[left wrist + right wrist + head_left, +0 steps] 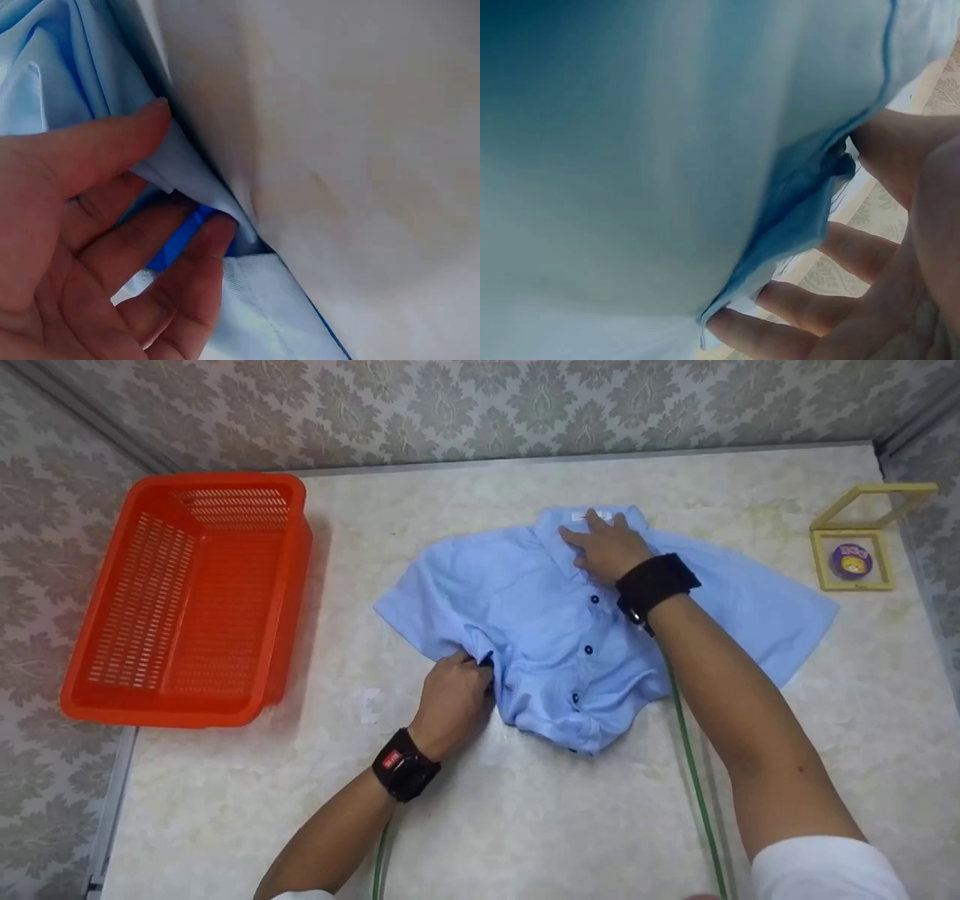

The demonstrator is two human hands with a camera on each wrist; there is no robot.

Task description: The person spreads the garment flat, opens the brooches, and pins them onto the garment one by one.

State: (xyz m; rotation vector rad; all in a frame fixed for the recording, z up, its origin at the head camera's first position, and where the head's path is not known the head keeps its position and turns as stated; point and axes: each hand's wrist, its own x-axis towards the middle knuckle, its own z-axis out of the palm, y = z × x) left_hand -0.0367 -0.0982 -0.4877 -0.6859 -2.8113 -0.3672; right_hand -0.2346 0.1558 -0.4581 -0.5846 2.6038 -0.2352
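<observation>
A light blue short-sleeved shirt (pixel 517 600) with dark buttons lies front side up, its collar toward the wall and its lower part bunched. At the shirt's left side, below the sleeve, my left hand (pixel 454 697) grips the fabric. In the left wrist view, the thumb of that left hand (pixel 112 232) lies over a fold of the shirt (pixel 82 67), with curled fingers under it. My right hand (pixel 611 547) rests on the collar with fingers spread. Seen from the right wrist, the fingertips of the right hand (pixel 870 300) touch the collar's edge (pixel 795 217).
An orange-red plastic basket (pixel 274 660) stands at the left. At the far right, a small wooden frame box (pixel 820 562) with its lid raised holds a purple round piece (pixel 853 562). A small white scrap (pixel 370 706) lies left of the left hand. A green cable (pixel 691 765) runs from the right wrist.
</observation>
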